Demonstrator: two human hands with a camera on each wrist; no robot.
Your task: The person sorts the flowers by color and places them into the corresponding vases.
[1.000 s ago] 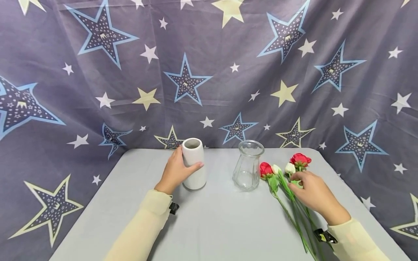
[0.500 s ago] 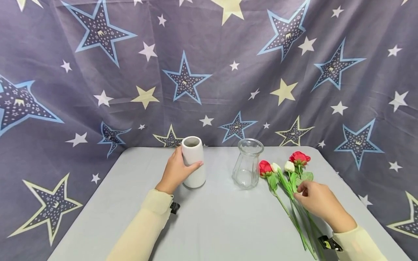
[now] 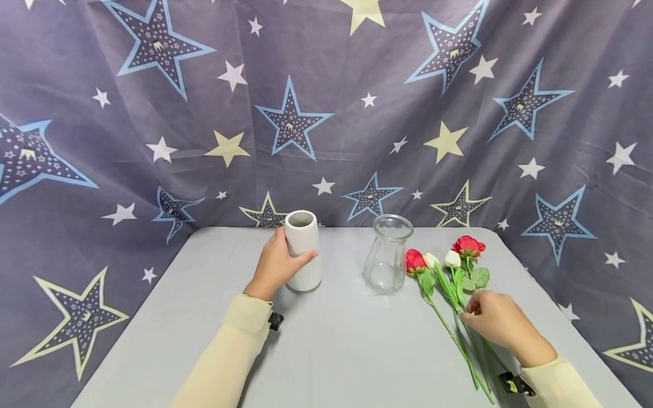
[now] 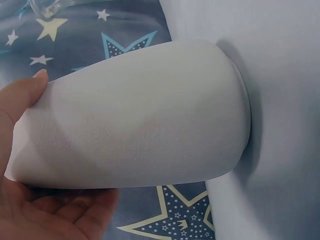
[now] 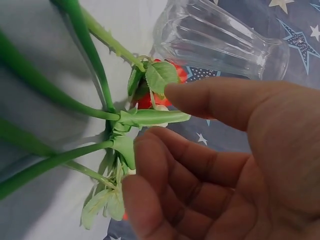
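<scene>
The left hand point(image 3: 275, 265) grips the matte white, cylindrical vase point(image 3: 306, 275) near its upper end, thumb across the front. The right hand point(image 3: 504, 326) hovers at the four long-stemmed flowers, two red and two white point(image 3: 449, 290), its fingers loosely bent and its thumb apart from them; no stem shows pinched, though whether it touches a leaf I cannot tell. The step in hand looks like choosing a stem, and the next move would call for thumb and fingertips to meet round just one (the stems lie close, so a neighbour could come along). The flowers lie on the pale grey tabletop point(image 3: 357, 351), right of the upright, clear glass vase point(image 3: 385, 269), heads toward the far edge, long axes slanting to the near right. The white vase stands upright, mouth up.
</scene>
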